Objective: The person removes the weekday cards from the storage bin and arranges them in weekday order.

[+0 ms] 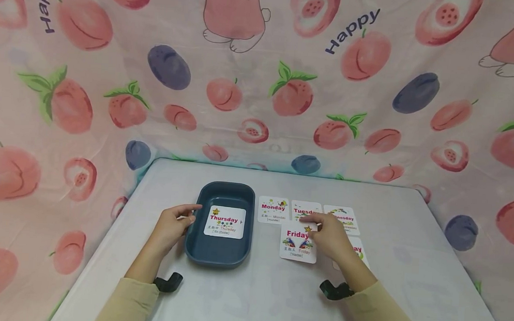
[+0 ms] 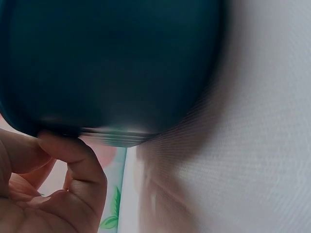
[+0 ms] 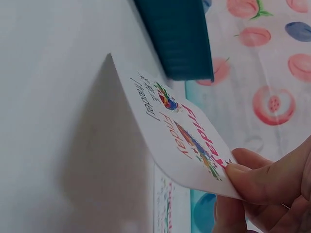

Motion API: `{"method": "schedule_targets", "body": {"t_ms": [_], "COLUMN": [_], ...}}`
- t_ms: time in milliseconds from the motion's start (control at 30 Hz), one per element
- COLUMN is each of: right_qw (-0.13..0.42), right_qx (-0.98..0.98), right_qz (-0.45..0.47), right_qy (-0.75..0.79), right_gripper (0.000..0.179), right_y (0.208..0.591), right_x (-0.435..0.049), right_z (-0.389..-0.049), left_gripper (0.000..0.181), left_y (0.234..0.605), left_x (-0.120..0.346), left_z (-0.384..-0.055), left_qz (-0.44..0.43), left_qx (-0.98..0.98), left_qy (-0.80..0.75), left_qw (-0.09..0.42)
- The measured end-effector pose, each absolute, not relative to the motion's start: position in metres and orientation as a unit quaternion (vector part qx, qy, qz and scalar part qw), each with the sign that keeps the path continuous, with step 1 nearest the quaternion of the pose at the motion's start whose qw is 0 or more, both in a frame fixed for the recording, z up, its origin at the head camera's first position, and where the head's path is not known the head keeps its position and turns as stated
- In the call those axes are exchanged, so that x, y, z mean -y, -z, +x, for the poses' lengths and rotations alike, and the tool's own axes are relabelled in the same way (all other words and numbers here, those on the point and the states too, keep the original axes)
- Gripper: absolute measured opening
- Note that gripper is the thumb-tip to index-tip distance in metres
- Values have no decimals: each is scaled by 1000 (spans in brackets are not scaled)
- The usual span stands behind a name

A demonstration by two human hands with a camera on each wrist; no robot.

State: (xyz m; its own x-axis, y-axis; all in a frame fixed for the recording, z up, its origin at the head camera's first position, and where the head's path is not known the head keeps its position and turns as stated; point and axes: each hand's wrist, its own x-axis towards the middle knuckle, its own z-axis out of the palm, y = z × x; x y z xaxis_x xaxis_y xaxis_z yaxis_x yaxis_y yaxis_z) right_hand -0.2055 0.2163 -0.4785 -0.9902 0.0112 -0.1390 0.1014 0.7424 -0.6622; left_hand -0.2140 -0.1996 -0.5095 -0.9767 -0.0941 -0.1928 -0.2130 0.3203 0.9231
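Observation:
A dark blue tray (image 1: pixel 217 253) stands left of centre on the table, with a Thursday card (image 1: pixel 224 230) lying face up inside. My left hand (image 1: pixel 171 228) pinches the tray's left rim between thumb and fingers; the left wrist view shows the thumb and fingers close at the tray wall (image 2: pixel 116 97). To the right of the tray, my right hand (image 1: pixel 333 235) holds a Friday card (image 1: pixel 296 252) by its upper right corner. In the right wrist view that Friday card (image 3: pixel 170 131) is tilted, its shadow falling on the white tabletop.
Behind the Friday card lie a Monday card (image 1: pixel 273 216), a Tuesday card (image 1: pixel 305 205) and a Wednesday card (image 1: pixel 350 228) in a row. Another card (image 1: pixel 361 248) is partly hidden under the right hand. Fruit-printed cloth (image 1: pixel 252 82) hangs behind the white table (image 1: pixel 249 305).

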Motion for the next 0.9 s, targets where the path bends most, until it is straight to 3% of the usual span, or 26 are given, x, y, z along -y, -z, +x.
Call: {"method": "schedule_targets", "body": {"t_ms": [900], "right_qw": [70], "right_qx": [-944], "right_qz": [18], "right_qy": [323], "right_gripper": [42], "right_y": [509], "right_x": [-246], "right_z": [-211], "left_gripper": [37], "left_y": [510], "left_x": [200], "left_z": [-214], "left_qz": [-96], "left_qx": [-812], "left_qy": [-573], "left_qw": [51]}}
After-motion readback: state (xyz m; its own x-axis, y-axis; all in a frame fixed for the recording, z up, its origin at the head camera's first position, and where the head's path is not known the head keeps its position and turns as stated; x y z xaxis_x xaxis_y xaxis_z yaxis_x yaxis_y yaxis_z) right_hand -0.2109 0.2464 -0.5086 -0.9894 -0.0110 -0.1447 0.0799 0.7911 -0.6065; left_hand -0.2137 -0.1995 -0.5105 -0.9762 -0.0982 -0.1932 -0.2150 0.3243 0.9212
